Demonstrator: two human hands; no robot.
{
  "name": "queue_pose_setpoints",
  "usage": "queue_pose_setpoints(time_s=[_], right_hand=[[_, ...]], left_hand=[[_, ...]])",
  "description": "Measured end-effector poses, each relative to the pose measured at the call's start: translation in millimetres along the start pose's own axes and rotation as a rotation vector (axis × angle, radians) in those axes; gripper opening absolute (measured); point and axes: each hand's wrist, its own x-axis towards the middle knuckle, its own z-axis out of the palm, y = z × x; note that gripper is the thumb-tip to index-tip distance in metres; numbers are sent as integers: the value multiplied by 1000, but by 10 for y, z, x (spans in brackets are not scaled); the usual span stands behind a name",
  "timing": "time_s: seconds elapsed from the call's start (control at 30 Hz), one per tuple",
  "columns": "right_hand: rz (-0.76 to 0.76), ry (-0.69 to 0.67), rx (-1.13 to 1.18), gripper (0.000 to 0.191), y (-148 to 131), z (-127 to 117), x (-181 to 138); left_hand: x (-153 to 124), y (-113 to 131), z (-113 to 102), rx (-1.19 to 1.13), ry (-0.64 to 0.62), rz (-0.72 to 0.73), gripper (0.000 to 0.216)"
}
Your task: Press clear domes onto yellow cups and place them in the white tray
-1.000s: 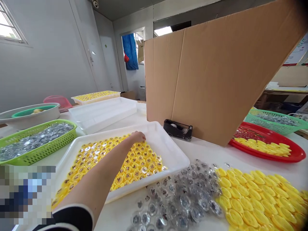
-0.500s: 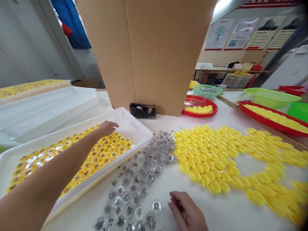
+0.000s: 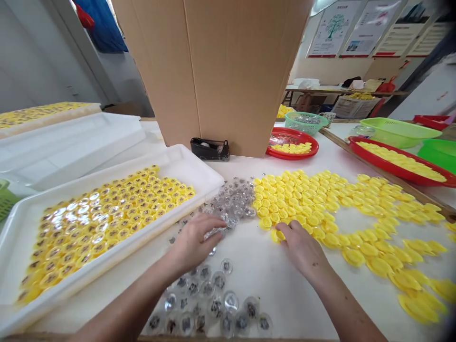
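My left hand (image 3: 197, 238) is low over the clear plastic domes (image 3: 231, 199) with dark printed figures, its thumb and fingers curled round one clear dome (image 3: 213, 232). At the near edge of the yellow round caps (image 3: 306, 190), my right hand (image 3: 302, 244) has thumb and forefinger on a yellow cap (image 3: 276, 236); its other fingers are folded and partly hidden. To the left, a white tray (image 3: 210, 178) holds rows of yellow caps with printed clear tops (image 3: 117, 209). More loose clear domes (image 3: 204, 289) lie between my forearms.
A big cardboard sheet (image 3: 228, 71) stands upright behind a black tape dispenser (image 3: 210, 149). Red trays (image 3: 313, 149) with yellow caps and green baskets (image 3: 395, 133) are at the back right. More white trays (image 3: 89, 147) are stacked at the left.
My left hand has left the tray and moved right, down to the clear domes. My right hand has gone forward from the near table to the yellow caps. The view has shifted slightly.
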Motion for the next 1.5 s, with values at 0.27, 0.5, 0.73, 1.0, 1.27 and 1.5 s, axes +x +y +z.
queue_pose_setpoints(time_s=[0.27, 0.5, 0.73, 1.0, 1.27, 1.5], right_hand=[[-206, -93, 271, 16, -593, -217, -233], [-235, -76, 704, 21, -908, -261, -69], [-327, 26, 449, 38, -895, 5, 508], [-386, -96, 420, 22, -838, 110, 364], [-240, -112, 658, 29, -584, -15, -19], [-207, -190, 742, 25, -607, -93, -165]], left_hand=[[-201, 115, 423, -683, -196, -580, 28], [-239, -59, 522, -1566, -175, -735, 24], [-188, -198, 424, -1603, -120, -779, 20], [-209, -142, 490, -1598, -228, -792, 21], [-230, -113, 499, -1591, -226, -823, 22], [-208, -112, 467, -1611, -178, -831, 20]])
